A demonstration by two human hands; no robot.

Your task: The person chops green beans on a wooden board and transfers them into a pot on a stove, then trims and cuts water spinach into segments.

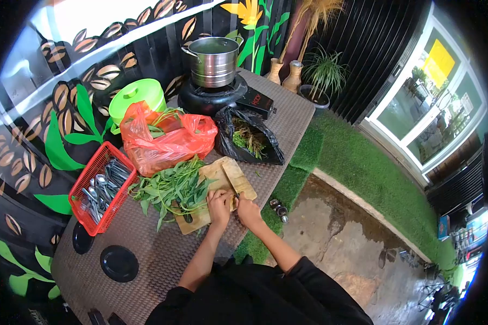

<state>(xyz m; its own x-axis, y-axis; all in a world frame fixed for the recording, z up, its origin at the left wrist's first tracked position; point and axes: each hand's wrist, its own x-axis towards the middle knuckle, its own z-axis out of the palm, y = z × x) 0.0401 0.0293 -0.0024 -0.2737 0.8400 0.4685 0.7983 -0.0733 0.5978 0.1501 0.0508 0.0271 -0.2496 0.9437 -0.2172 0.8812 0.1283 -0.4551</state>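
Note:
A wooden cutting board (192,223) lies on the table in front of me. Over it spreads a pile of long-leafed greens (171,187), whose stems run toward my left hand (219,207). That hand presses down with curled fingers, closed over the stem ends, which are mostly hidden. Right beside it, my right hand (248,210) is wrapped around the dark handle of a knife (236,179). The broad blade seems to point away from me over the board, though it blends with the wood.
Behind the greens stand a red plastic bag (168,142) and a black bag (265,143) of roots and leaves. A red cutlery basket (106,187) and black plates (119,264) sit left. A steel pot (213,64) rests on a stove (192,97) beside a green lidded container (138,97).

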